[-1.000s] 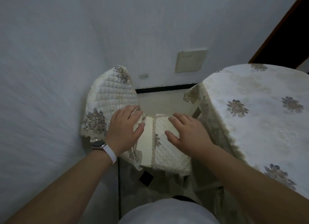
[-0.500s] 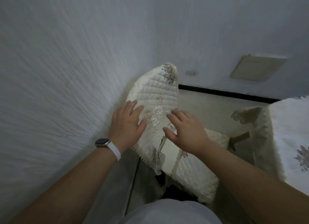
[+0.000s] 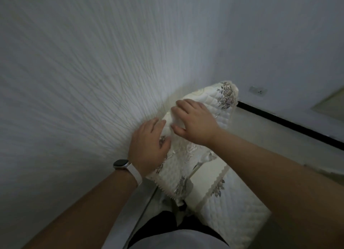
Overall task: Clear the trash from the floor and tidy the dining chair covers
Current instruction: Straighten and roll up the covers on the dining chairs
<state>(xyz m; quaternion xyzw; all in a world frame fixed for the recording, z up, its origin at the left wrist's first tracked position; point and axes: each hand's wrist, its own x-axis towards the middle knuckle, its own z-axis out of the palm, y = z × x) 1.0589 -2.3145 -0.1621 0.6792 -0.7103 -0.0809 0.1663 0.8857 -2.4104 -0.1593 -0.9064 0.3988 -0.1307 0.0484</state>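
Both hands lay on the quilted back cover (image 3: 223, 111) of the dining chair, against the textured wall (image 3: 78, 77). The left hand (image 3: 149, 148) pressed flat on its lower edge with the fingers (image 3: 158, 124) released and nearly straight. The right hand (image 3: 197, 126) sat just above it, fingers (image 3: 183, 103) loosely spread over the padding and grasping nothing that I could make out. A ridge of fabric bulged between the two sets of fingers.

The likely risk was that ridge: pushing the hands toward each other would set a crease rather than smooth it. Dragging the lace trim below the left fingers could also skew the cover or snag it.

Counted: two hands, one back cover, one seat cover (image 3: 234, 204) below the fingers, one watch (image 3: 122, 164), one wall socket (image 3: 257, 90) beyond the right fingers. No trash showed on the floor (image 3: 264, 137).
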